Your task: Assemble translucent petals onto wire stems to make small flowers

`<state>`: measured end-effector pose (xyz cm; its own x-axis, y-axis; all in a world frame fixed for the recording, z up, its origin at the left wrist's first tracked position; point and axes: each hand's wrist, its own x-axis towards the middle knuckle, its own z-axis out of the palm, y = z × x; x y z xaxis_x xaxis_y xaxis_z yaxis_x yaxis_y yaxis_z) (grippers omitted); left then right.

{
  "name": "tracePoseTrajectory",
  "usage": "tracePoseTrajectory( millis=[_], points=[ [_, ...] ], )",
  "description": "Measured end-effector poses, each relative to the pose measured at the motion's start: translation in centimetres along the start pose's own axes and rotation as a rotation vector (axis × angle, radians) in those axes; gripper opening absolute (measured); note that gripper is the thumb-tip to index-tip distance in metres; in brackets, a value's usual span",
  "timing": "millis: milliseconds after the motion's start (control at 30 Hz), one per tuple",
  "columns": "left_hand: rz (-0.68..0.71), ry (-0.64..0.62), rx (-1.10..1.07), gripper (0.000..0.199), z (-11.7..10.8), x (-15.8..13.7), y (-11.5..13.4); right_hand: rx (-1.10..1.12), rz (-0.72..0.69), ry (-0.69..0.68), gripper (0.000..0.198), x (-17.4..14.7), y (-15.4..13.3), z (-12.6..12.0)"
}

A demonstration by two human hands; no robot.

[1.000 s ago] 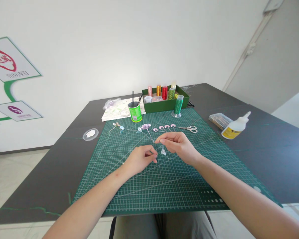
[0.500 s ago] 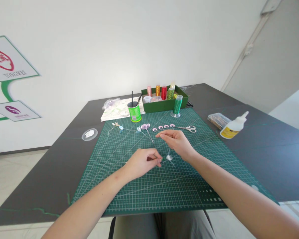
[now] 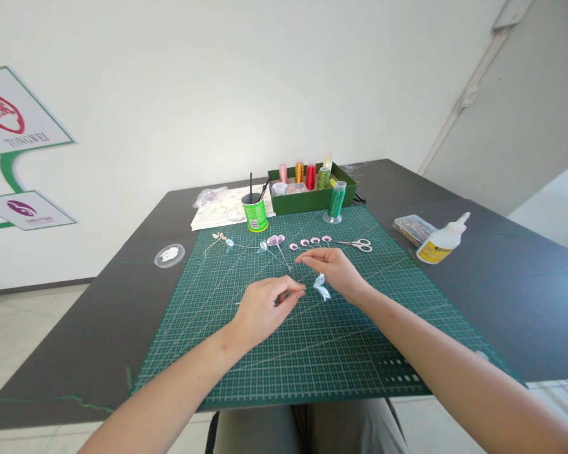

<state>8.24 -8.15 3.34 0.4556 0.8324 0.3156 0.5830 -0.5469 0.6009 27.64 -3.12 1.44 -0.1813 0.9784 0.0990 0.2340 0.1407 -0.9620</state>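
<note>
My left hand (image 3: 271,310) is closed in a pinch on the stem of a pale blue flower (image 3: 321,287), whose petals point right, just beyond the fingertips. A thin pale end sticks out to the left behind that hand. Above and to the right, my right hand (image 3: 332,267) is also pinched closed; whatever lies between its fingertips is too fine to make out. Ahead of the hands are a purple flower (image 3: 276,241) on a long stem, another light blue flower (image 3: 262,246), and small pink loops (image 3: 305,243) in a row.
White-handled scissors (image 3: 362,245) lie on the green cutting mat (image 3: 284,372). A green thread spool (image 3: 337,200), a green can (image 3: 255,213) and a box of spools (image 3: 307,202) stand behind. A glue bottle (image 3: 438,244) is right, a small dish (image 3: 169,255) left.
My left hand has risen slightly, its fingertips coming higher. The flower has turned, from a blurred whitish shape to clear blue petals, and sits higher. My right hand has hardly moved.
</note>
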Motion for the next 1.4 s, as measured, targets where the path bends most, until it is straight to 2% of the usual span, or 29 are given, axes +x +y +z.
tracePoseTrajectory(
  millis=[233,600,767,1000,1167,1400],
  points=[
    [0.022,0.096,0.038,0.014,0.2,0.0,-0.2,-0.037,0.012,0.002,0.028,0.2,0.3,-0.2],
    [0.0,0.142,0.014,0.014,0.2,0.0,-0.3,-0.033,0.0,-0.04,0.027,0.4,0.5,-0.1],
    [-0.076,0.173,-0.021,0.013,0.1,0.1,-0.2,-0.064,-0.004,-0.072,0.029,0.4,0.7,-0.2],
    [-0.207,0.248,-0.19,0.01,-0.3,0.6,-0.2,-0.082,-0.026,-0.153,0.032,0.4,0.9,0.0],
    [-0.304,0.295,-0.35,0.016,-0.4,1.4,-1.5,-0.137,-0.028,-0.221,0.026,0.2,1.0,0.2],
    [-0.395,0.336,-0.504,0.022,-0.1,2.0,-3.5,-0.154,-0.028,-0.25,0.025,0.2,0.9,0.2]
  ],
)
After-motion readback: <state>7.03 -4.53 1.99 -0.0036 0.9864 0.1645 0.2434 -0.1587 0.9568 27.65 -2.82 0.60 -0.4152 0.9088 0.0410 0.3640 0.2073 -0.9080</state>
